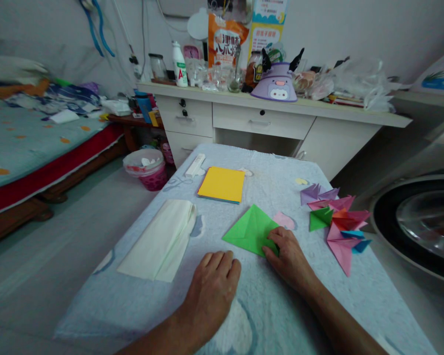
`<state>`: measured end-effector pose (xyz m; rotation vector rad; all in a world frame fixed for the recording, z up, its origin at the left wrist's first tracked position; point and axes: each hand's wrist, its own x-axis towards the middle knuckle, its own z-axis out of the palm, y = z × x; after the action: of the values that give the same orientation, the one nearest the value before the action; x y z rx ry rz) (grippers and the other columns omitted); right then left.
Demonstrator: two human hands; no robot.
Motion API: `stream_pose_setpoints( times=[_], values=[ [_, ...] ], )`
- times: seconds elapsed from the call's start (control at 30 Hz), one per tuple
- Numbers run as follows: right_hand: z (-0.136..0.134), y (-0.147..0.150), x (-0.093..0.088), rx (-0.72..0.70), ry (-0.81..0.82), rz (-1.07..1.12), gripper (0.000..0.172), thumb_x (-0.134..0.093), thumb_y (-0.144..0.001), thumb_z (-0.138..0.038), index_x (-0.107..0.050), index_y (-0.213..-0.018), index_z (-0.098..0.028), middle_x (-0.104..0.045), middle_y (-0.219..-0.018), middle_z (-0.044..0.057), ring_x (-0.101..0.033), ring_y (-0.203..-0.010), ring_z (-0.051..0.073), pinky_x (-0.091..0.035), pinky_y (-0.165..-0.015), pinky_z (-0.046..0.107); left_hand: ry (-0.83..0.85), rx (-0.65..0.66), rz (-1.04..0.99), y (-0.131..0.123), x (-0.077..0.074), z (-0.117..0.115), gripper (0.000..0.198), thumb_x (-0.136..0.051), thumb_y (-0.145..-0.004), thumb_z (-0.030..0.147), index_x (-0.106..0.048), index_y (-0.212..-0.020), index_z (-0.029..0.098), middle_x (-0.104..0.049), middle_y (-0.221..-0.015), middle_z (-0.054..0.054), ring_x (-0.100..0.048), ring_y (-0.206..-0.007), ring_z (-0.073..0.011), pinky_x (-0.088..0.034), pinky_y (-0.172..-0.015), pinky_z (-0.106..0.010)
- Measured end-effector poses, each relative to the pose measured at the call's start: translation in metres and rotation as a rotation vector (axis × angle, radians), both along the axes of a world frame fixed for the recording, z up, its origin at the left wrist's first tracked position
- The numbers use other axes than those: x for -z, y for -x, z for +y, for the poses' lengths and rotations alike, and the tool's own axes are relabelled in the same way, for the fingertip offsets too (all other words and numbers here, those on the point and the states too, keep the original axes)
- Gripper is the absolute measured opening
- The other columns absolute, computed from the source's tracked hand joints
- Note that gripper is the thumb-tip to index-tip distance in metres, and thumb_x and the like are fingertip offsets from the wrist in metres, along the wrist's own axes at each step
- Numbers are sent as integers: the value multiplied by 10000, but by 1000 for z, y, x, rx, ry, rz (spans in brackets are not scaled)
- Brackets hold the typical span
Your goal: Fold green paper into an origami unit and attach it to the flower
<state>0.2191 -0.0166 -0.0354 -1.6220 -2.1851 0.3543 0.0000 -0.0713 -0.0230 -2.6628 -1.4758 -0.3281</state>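
Observation:
A green origami paper (251, 227) with crease lines lies as a diamond-like folded shape on the cloth-covered table. My right hand (288, 254) grips its right corner, with the thumb at the near edge and bent fingers over the top. My left hand (214, 283) rests on the cloth to the lower left of the paper, apart from it. Its fingers are together and curled down, with nothing visible in them; the thumb is hidden. Beyond the green paper sits a stack of square sheets (222, 184), yellow on top.
Folded paper pieces (342, 217) in several colours cluster at the table's right edge. On the left lie a folded whitish paper or cloth (161, 241) and a small white box-like object (195, 165). A lined bin (148, 170), a white desk (237, 116) and a front-loading washer (422, 222) surround the table.

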Motion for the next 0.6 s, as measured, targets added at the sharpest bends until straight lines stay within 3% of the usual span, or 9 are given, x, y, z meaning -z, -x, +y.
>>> stream_pose_setpoints(
  times=[0.13, 0.27, 0.4, 0.6],
  values=[
    [0, 0, 0, 1, -21, 4, 40, -598, -799, -180, -630, -811, -159, -610, -917, 107, -529, -873, 247, -443, -811, 391, 13, 138, -39, -11, 2, 8, 217, -521, -902, 126, -619, -1094, 153, -650, -1178, -96, -597, -1037, -231, -476, -887, -385],
    [0, 0, 1, 3, -30, 7, 19, -607, -794, -181, -616, -779, -172, -609, -891, 96, -535, -861, 242, -447, -800, 379, -30, 185, 17, -23, 9, 22, 328, -507, -936, 216, -545, -1243, 105, -575, -1326, -133, -513, -1220, -267, -397, -1016, -411],
    [0, 0, 1, 5, -73, 9, 8, -619, -787, -197, -622, -786, -190, -610, -884, 79, -538, -846, 233, -446, -782, 365, 23, 155, 76, -28, 13, 26, 403, -517, -941, 346, -536, -1256, 96, -577, -1311, -147, -524, -1202, -273, -404, -1006, -410],
    [1, -8, 3, 57, -106, -43, 117, -648, -754, -230, -604, -847, -173, -598, -914, 92, -527, -849, 245, -425, -789, 380, 53, 116, 85, -29, 7, 23, 471, -594, -890, 395, -538, -1240, 86, -601, -1178, -128, -539, -1076, -259, -432, -958, -395]
  ],
)
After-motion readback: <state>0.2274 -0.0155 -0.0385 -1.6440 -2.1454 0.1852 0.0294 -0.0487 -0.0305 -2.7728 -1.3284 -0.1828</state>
